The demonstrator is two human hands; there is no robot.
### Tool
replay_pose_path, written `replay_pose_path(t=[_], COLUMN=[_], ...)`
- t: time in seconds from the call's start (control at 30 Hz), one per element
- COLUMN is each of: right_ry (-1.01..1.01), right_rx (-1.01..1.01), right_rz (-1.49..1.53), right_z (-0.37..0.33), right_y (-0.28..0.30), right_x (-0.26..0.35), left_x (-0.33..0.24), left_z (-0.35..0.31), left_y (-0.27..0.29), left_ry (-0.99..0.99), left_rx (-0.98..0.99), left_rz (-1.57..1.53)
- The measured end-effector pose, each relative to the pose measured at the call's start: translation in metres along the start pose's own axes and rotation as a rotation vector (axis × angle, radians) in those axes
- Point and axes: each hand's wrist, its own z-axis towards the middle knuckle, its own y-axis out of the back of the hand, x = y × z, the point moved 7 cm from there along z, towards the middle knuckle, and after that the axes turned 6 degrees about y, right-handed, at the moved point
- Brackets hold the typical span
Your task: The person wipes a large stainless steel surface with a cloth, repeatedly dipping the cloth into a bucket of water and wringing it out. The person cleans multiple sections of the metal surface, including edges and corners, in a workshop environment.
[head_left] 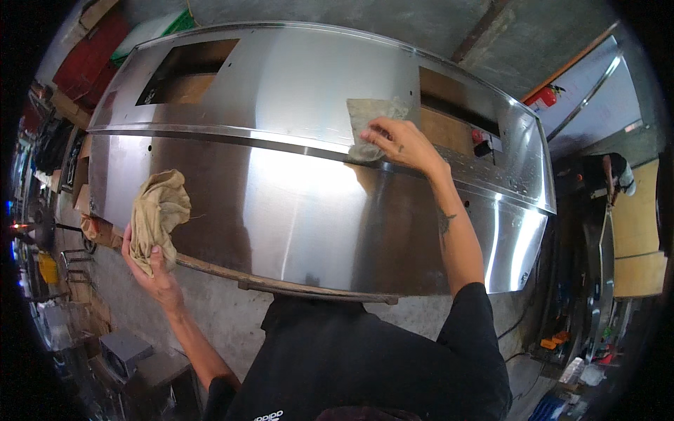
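Observation:
A large brushed stainless-steel panel (pixel 309 77) stretches across the view, creased lengthwise by a raised ridge, with rectangular cut-outs at its far left and far right. My left hand (pixel 160 284) is closed around a crumpled beige cloth (pixel 160 210), held over the panel's near left edge. Beyond the ridge, right of the middle, my right hand (pixel 407 146) pinches a thin grey-green piece of cloth (pixel 364 112). That piece hangs down to the ridge, and part of it is hidden behind my fingers. Small specks show on the metal to the right of my right hand.
A small red and black object (pixel 482 144) lies by the right cut-out. On the right side, another person (pixel 611 175) bends near leaning boards (pixel 635 231). A red fire extinguisher (pixel 546 97) stands at the back right. Grey equipment (pixel 125 351) sits on the lower left.

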Motion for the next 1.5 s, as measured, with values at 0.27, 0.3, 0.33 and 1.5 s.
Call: replay_pose_path(t=[0.27,0.3,0.33,1.5], right_ry=[0.144,0.082,0.013,-0.692], right_rx=[0.044,0.036,0.023,-0.354], right_rz=[-0.373,-0.437,-0.502,-0.732], right_z=[0.018,0.015,0.012,0.110], right_y=[-0.065,-0.069,-0.071,-0.031], right_x=[-0.045,-0.050,-0.055,-0.166], left_x=[0.033,0.041,0.048,0.190], left_z=[0.118,0.138,0.157,0.363], left_y=[0.005,0.005,0.004,-0.134], left_ry=[-0.127,-0.164,-0.203,-0.307], left_rx=[-0.062,-0.038,-0.007,0.059], left_rz=[0.134,0.169,0.201,0.484])
